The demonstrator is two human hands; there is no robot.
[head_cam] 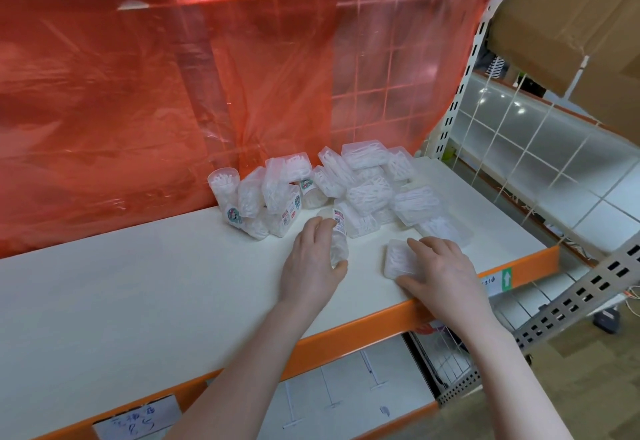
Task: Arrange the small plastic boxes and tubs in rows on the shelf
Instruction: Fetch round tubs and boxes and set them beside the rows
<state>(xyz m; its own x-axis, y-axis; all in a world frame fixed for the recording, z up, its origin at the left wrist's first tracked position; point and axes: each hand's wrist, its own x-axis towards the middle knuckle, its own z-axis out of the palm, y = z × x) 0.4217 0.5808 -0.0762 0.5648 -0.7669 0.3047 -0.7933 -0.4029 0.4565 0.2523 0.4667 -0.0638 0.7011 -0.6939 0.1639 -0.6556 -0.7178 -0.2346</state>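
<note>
Clear plastic boxes and tubs (346, 187) lie heaped at the shelf (138, 294)'s back edge, unsorted; left hand (311, 263) grips a tub (337, 239), right hand (440, 270) holds a flat box (398, 258) near the front edge.

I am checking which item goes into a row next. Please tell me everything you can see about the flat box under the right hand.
The flat box is small, rectangular, with rounded corners, of cloudy translucent plastic; pale contents show through, too blurred to name. It lies flat on the white shelf near the orange front edge, apart from the heap of boxes and tubs behind. The right hand holds it, fingers along its far side and thumb at its near edge.
</note>
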